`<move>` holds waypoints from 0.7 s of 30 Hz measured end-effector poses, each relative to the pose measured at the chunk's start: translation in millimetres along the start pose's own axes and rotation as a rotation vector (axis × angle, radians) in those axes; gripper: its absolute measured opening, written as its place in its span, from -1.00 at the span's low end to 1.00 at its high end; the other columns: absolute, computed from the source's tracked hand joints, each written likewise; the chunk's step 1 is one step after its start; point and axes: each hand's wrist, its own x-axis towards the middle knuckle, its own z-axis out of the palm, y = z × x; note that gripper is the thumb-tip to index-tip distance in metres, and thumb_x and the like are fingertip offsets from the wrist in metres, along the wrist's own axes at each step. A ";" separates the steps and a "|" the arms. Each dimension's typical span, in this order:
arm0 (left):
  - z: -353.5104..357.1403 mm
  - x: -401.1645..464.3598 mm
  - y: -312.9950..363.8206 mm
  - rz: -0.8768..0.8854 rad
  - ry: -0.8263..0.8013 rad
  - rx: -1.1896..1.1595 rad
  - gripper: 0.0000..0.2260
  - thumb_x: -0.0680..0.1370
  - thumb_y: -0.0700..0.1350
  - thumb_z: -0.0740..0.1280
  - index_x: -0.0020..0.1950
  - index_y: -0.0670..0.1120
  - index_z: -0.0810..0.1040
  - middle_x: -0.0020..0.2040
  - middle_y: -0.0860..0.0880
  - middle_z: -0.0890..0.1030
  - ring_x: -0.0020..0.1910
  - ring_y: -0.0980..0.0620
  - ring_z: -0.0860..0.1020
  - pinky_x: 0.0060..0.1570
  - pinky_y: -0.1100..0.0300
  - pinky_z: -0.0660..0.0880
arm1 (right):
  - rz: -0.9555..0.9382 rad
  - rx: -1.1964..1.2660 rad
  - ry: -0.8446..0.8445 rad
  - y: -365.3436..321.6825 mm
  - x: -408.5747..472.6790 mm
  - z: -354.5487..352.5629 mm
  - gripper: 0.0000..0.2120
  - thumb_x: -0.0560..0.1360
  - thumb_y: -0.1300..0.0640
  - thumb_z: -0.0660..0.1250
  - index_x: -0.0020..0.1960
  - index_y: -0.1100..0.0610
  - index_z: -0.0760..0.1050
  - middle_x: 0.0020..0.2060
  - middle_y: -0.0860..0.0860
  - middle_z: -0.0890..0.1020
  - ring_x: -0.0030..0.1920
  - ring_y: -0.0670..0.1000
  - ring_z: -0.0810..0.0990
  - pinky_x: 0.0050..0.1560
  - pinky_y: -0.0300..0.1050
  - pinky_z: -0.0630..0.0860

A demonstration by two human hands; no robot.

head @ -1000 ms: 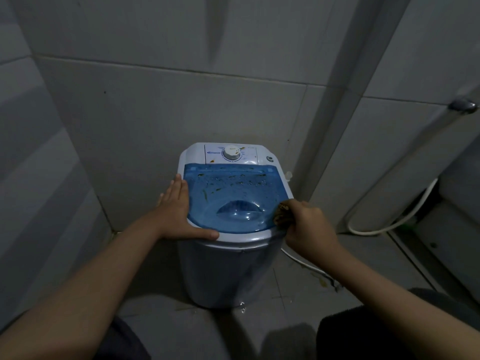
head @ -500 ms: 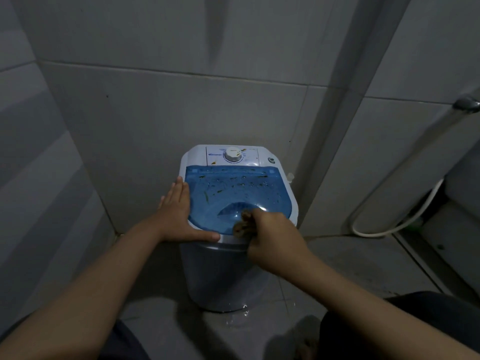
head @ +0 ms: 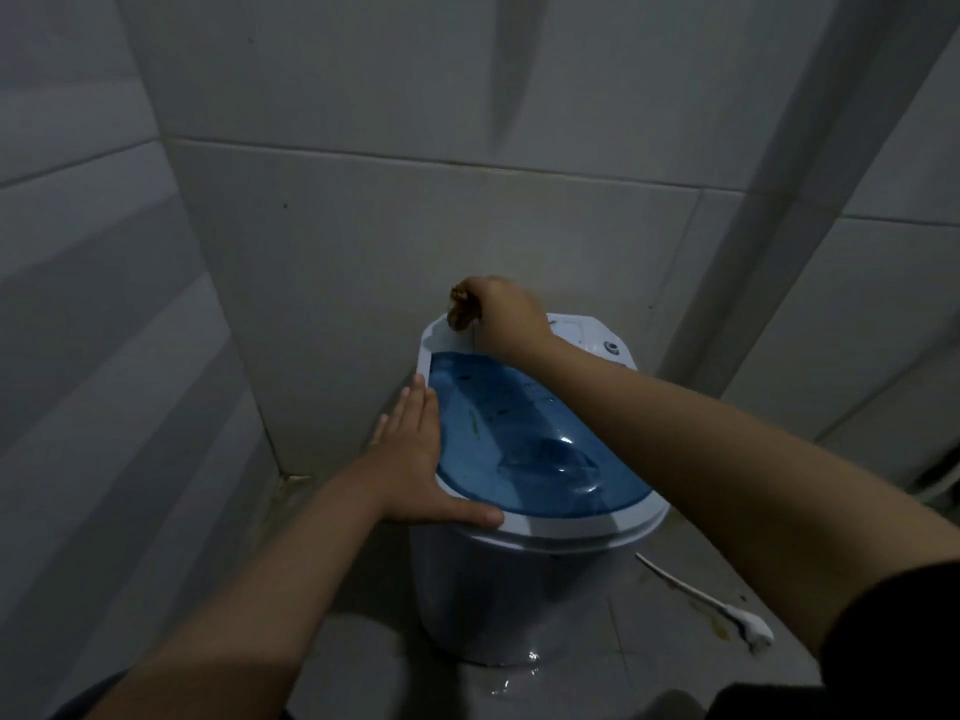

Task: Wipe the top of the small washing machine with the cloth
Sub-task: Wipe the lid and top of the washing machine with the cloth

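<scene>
A small white washing machine (head: 524,589) with a translucent blue lid (head: 514,439) stands on the tiled floor in a wall corner. Dark specks and a green streak lie on the lid. My left hand (head: 415,459) lies flat against the machine's left rim, thumb along the front edge. My right hand (head: 501,314) reaches across the lid to the white control panel at the back left, closed around a small brownish cloth (head: 461,309) that touches the panel's corner. My right arm hides much of the panel and the lid's right side.
Grey tiled walls (head: 363,241) close in behind and to the left. A white cord with a plug (head: 748,623) lies on the wet floor to the right of the machine. Water glistens at the machine's base (head: 530,657).
My right hand has carried the cloth from the lid's front right edge, across the lid, to the back left corner of the panel. The view has shifted, so the machine sits further right. My left hand stays.
</scene>
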 end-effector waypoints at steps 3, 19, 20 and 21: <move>0.7 -1.4 -0.4 -0.003 0.000 -0.013 0.32 0.14 0.48 0.35 0.46 -0.12 -0.44 0.46 -0.05 -0.50 0.46 -0.01 -0.42 0.45 -0.03 -0.30 | 0.057 -0.152 -0.128 -1.1 17.9 12.0 -0.68 0.48 0.22 0.27 0.22 0.21 0.49 0.17 0.22 0.56 0.17 0.24 0.54 0.17 0.04 0.48; -1.6 -5.2 3.1 -0.001 -0.002 -0.007 0.30 0.16 0.48 0.35 0.47 -0.11 -0.43 0.48 -0.06 -0.47 0.48 -0.03 -0.39 0.42 -0.01 -0.29 | -0.127 -0.292 -0.391 0.5 -24.2 -18.3 -0.51 0.39 0.37 0.26 0.31 0.14 0.43 0.19 0.17 0.57 0.17 0.20 0.52 0.05 -0.03 0.48; -1.3 -6.0 3.5 -0.001 0.001 -0.007 0.29 0.16 0.48 0.35 0.47 -0.11 -0.43 0.48 -0.06 -0.47 0.49 -0.03 -0.39 0.42 -0.01 -0.29 | -0.108 -0.256 -0.429 0.4 -21.5 -26.6 -0.49 0.39 0.38 0.24 0.32 0.16 0.42 0.21 0.18 0.57 0.19 0.21 0.52 0.10 0.00 0.48; -1.3 -6.4 3.7 -0.002 0.004 -0.007 0.29 0.16 0.47 0.35 0.47 -0.12 -0.43 0.48 -0.06 -0.47 0.48 -0.03 -0.39 0.42 0.00 -0.29 | -0.090 -0.217 -0.444 0.8 -18.0 -34.6 -0.48 0.39 0.40 0.23 0.33 0.19 0.42 0.21 0.20 0.56 0.19 0.22 0.51 0.14 0.03 0.48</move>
